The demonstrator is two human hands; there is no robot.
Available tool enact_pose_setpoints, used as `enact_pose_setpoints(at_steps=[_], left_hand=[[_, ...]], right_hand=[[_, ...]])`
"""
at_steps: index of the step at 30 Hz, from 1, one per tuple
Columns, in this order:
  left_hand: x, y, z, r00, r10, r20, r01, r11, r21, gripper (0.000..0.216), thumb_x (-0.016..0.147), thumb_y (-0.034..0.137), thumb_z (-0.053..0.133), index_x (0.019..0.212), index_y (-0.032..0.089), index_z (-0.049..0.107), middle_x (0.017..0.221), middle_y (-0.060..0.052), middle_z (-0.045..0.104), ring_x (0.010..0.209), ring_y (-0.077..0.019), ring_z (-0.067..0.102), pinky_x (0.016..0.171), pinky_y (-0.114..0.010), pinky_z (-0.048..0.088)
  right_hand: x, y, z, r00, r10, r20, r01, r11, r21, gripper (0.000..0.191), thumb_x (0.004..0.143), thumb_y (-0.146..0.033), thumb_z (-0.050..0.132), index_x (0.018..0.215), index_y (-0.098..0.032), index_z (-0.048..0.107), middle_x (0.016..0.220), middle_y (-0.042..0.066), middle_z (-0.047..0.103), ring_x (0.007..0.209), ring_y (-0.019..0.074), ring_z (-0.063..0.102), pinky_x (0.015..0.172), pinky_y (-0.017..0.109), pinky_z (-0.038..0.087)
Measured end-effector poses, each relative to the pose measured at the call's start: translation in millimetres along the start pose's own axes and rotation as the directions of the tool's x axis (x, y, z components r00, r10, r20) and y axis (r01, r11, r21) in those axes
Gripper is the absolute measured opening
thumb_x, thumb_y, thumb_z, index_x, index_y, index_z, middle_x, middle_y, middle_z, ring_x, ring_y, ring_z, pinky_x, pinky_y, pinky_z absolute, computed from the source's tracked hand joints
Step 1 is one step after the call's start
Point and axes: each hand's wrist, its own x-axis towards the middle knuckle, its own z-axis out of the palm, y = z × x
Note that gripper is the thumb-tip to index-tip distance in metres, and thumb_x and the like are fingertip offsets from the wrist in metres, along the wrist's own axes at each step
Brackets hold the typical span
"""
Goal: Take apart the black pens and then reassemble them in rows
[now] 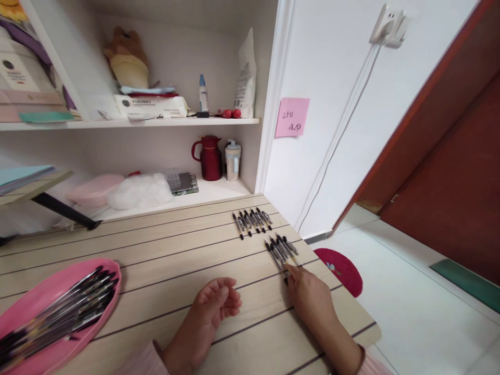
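My right hand (310, 297) is at the near end of a small row of black-capped clear pens (276, 252) by the table's right edge. Its fingers are closed together on the lower end of a pen there, and they hide part of it. Over the middle of the table my left hand (213, 307) is held with loosely curled fingers, the thumb apart, and nothing in it. Farther back lies a second row of similar pens (250, 223), side by side. A pink oval tray (117, 278) at the lower left holds many more pens (84, 297) in a loose pile.
White shelves (219, 122) stand behind the striped wooden table (167, 255). A red jug (211, 159) and a speckled cup (233, 162) occupy the lower shelf. A small raised stand (58, 205) is at the left. A red round stool seat (344, 268) sits beyond the right edge.
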Motion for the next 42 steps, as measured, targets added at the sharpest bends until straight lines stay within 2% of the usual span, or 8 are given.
enact_pose_setpoints(at_steps=[28, 35, 37, 39, 41, 42], left_hand=[[1, -1, -1, 1.0, 0.01, 0.003, -0.01, 1.0, 0.014, 0.019, 0.078, 0.028, 0.057, 0.092, 0.015, 0.061, 0.077, -0.006, 0.062, 0.072, -0.0147, 0.057, 0.069, -0.029, 0.043], [-1, 1, -1, 1.0, 0.018, 0.005, -0.018, 0.999, 0.039, 0.019, 0.078, 0.029, 0.057, 0.092, 0.016, 0.06, 0.077, -0.005, 0.062, 0.072, -0.0149, 0.057, 0.068, -0.029, 0.044], [0, 1, -2, 0.999, 0.043, 0.006, -0.044, 0.996, 0.08, 0.019, 0.077, 0.03, 0.057, 0.091, 0.017, 0.06, 0.076, -0.004, 0.062, 0.071, -0.0146, 0.057, 0.067, -0.029, 0.044], [0, 5, -5, 0.995, 0.095, -0.008, -0.092, 0.977, 0.191, 0.021, 0.077, 0.031, 0.057, 0.092, 0.017, 0.059, 0.073, -0.003, 0.061, 0.067, -0.0138, 0.056, 0.066, -0.027, 0.044], [-2, 17, -11, 0.985, 0.165, -0.045, -0.135, 0.913, 0.386, 0.024, 0.075, 0.033, 0.057, 0.092, 0.017, 0.059, 0.069, -0.002, 0.061, 0.064, -0.0139, 0.055, 0.065, -0.027, 0.044], [-5, 26, -16, 0.976, 0.209, -0.068, -0.146, 0.848, 0.51, 0.026, 0.074, 0.035, 0.057, 0.092, 0.017, 0.06, 0.068, -0.002, 0.061, 0.065, -0.0149, 0.055, 0.066, -0.028, 0.044]], right_hand=[[1, -2, -3, 0.998, -0.008, 0.06, 0.007, 1.0, 0.022, 0.031, 0.081, -0.011, 0.038, 0.098, -0.022, 0.062, 0.082, 0.007, 0.067, 0.068, 0.0164, 0.062, 0.052, 0.023, 0.032], [-5, 0, 0, 0.999, -0.033, 0.002, 0.033, 0.999, 0.04, 0.029, 0.081, -0.011, 0.039, 0.096, -0.021, 0.061, 0.081, 0.006, 0.067, 0.066, 0.0159, 0.062, 0.053, 0.023, 0.033], [-10, 2, 1, 0.998, -0.054, -0.029, 0.056, 0.997, 0.054, 0.028, 0.081, -0.011, 0.039, 0.096, -0.02, 0.061, 0.081, 0.006, 0.067, 0.066, 0.0156, 0.062, 0.054, 0.023, 0.034], [-16, 5, 3, 0.995, -0.072, -0.069, 0.076, 0.995, 0.069, 0.027, 0.081, -0.012, 0.039, 0.096, -0.019, 0.059, 0.082, 0.006, 0.067, 0.067, 0.0156, 0.062, 0.054, 0.023, 0.035], [-22, 9, 3, 0.992, -0.074, -0.103, 0.082, 0.994, 0.078, 0.024, 0.082, -0.015, 0.038, 0.095, -0.019, 0.058, 0.082, 0.006, 0.067, 0.066, 0.0159, 0.062, 0.053, 0.023, 0.035], [-26, 11, 3, 0.991, -0.07, -0.112, 0.08, 0.993, 0.083, 0.023, 0.083, -0.017, 0.037, 0.094, -0.019, 0.057, 0.08, 0.005, 0.067, 0.064, 0.016, 0.062, 0.052, 0.024, 0.034]])
